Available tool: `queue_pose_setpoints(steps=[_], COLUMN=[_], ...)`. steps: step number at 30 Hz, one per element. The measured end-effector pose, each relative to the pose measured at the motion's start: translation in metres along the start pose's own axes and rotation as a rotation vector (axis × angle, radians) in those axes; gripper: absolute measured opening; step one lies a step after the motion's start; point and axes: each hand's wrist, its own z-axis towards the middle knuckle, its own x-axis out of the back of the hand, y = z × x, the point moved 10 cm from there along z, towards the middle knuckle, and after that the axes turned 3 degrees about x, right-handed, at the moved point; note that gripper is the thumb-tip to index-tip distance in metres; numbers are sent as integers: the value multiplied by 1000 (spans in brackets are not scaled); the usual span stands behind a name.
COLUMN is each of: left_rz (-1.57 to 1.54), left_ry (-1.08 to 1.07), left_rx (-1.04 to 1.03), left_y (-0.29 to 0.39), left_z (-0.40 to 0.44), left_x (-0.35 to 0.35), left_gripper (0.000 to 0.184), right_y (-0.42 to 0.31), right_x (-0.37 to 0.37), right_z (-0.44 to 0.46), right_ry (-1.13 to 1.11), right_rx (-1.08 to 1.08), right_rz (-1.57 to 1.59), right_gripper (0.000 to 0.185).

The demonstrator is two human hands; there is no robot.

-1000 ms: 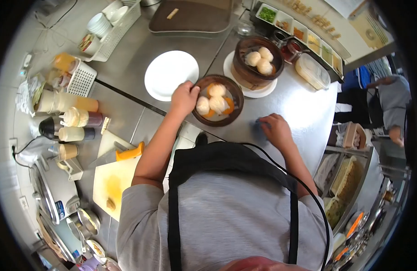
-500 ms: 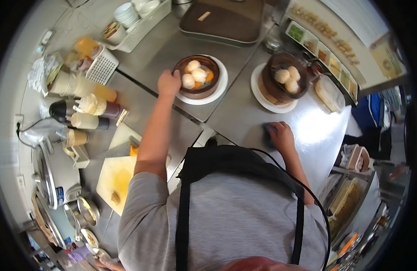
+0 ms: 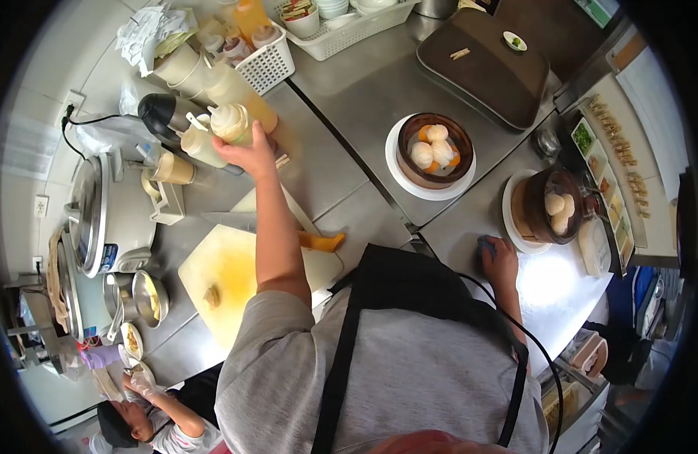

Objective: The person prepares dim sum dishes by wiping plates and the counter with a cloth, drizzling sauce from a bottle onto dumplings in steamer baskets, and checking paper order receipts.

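Note:
My left hand is around a squeeze bottle with a pale cap, among other bottles on the left of the counter. Just beside it stands another squeeze bottle with pale contents. On the right, my right hand is closed on a blue cloth against the steel counter. Ahead, a round steamer basket with several pale dumplings and orange slices sits on a white plate. A second steamer basket, holding pale round buns, rests on another white plate.
A cutting board with a knife lies left of me. A brown tray is at the back. A garnish rack lines the right wall. At lower left, a co-worker handles a small dish.
My left hand has left the dumpling steamer basket and moved left to a squeeze bottle. My right hand stays on the blue cloth. The view has turned left.

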Motion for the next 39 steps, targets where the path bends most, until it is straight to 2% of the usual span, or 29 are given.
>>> queue_pose_setpoints(steps=[3,4,5,6,9,12,15,21,24,27,33,39], left_rz=[102,132,37,64,79,264,350,466,492,513,476,533], left_ry=[-66,-98,-114,-215,-548,-848,-973,-1030,-1044,-1079,-1026,-1031], left_rx=[-21,-28,51,-2,-246,-534,-799,-1091,-1165,-1175,-1257,-1284], left_y=[-7,-9,-19,-2,73,118,152,165,173,178,199,207], left_z=[12,13,14,7,-28,-86,-131,-169,-178,-181,-188,-202], left_x=[-9,-14,-16,-27,-58,-98,-117,-137,-140,-141,-144,-166], left_gripper=[79,78,75,74,66,67,69,51,42,53,39,44], right_y=[-4,-1,-2,-1,-6,0,-1,-7,-8,-6,-7,-4], right_x=[3,3,3,3,8,4,8,17,19,19,20,18], right_z=[4,3,4,5,6,0,-1,-10,-11,-13,-14,-14], right_ry=[78,77,78,83,142,143,152,258,272,289,311,318], right_rx=[58,26,-5,-34,6,-4,-7,61,72,79,73,70], right_rz=[-4,-3,-1,5,-16,-7,-26,23,24,13,14,3], right_gripper=[18,18,18,17,18,18,18,20,20,19,19,19])
